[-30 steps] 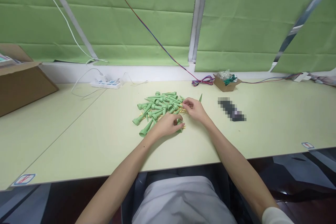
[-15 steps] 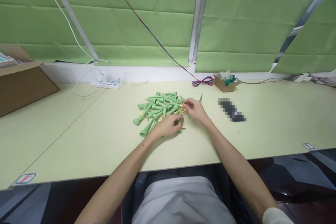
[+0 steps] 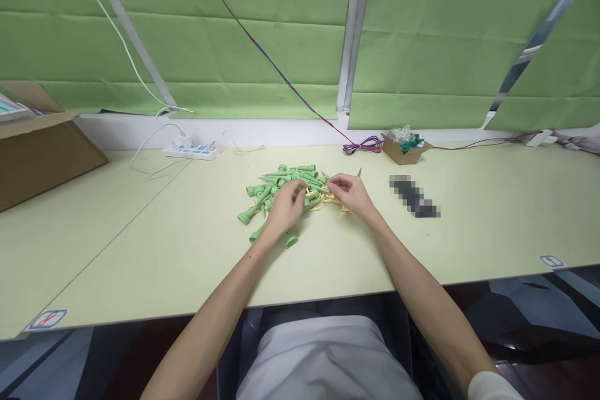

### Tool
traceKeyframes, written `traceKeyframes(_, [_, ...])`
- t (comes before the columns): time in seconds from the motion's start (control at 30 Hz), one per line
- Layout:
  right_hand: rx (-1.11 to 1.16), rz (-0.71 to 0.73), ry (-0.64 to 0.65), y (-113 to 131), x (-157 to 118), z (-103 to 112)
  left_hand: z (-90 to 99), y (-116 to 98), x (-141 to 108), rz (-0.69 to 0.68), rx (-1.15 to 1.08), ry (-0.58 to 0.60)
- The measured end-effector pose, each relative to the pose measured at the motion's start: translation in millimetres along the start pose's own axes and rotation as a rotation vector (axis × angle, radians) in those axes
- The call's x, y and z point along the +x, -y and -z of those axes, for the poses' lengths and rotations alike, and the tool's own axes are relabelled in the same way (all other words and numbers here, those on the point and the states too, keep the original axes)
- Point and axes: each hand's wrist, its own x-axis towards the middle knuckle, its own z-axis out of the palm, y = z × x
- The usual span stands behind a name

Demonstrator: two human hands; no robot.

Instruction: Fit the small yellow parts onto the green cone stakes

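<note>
Green plastic cone-shaped spikes (image 3: 269, 190) with wide round ends lie in a loose pile on the table. Small yellow pieces (image 3: 330, 199) are scattered at the pile's right side. My left hand (image 3: 287, 205) is over the middle of the pile, fingers curled and thumb close to the index finger; what lies between the fingertips is hidden. At the right edge of the pile, my right hand (image 3: 351, 195) has thumb and fingertips pinched together beside the yellow pieces. Anything in that pinch is too small to name. One spike end (image 3: 291, 241) shows below my left wrist.
A cardboard box (image 3: 47, 153) stands at the far left, near a white power strip (image 3: 192, 150). Behind the pile are a coiled red-and-blue cable (image 3: 363, 145) and a small open carton (image 3: 404, 151). A pixelated dark object (image 3: 415, 197) lies right of my right hand.
My left hand has moved left and away from me, from the pile's near right edge to over its middle. A green spike end near its fingers is gone from that spot. My right hand has barely shifted.
</note>
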Motion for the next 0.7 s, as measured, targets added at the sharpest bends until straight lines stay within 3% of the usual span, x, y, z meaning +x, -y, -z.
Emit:
traceKeyframes(0.2, [0.020,-0.009,0.063,3.8,-2.7,-3.0,-1.0,0.7,-0.8,-0.006,0.009,-0.044])
traceKeyframes(0.7, [-0.026,0.032,0.129,4.9,-4.7,-5.3,-4.1,-1.2,-2.6,-0.053,-0.049,-0.007])
